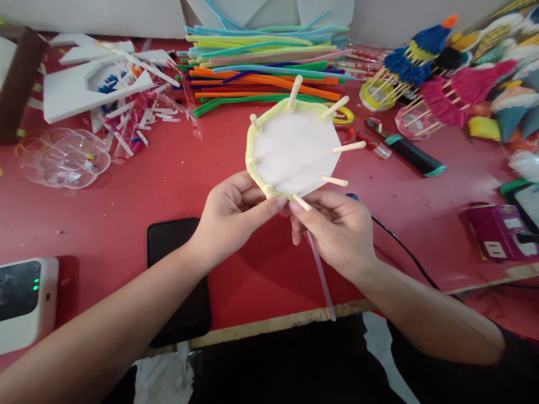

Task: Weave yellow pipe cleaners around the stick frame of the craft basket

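- Head view: one white many-sided panel, edged in yellow cord at top and left, set round with pale sticks; held above the worktop.
- Left hand: pinched closed on the panel's lower edge.
- Right hand: pinched likewise, just beside.
- Coloured pipe cleaners: heaped beyond the panel.
- Black phone: partly hidden by the left forearm.

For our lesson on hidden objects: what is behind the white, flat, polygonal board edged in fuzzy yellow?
The red tabletop shows past the board at left and right, with a curved yellow object peeking out at upper right. Whatever lies directly behind is covered from view.
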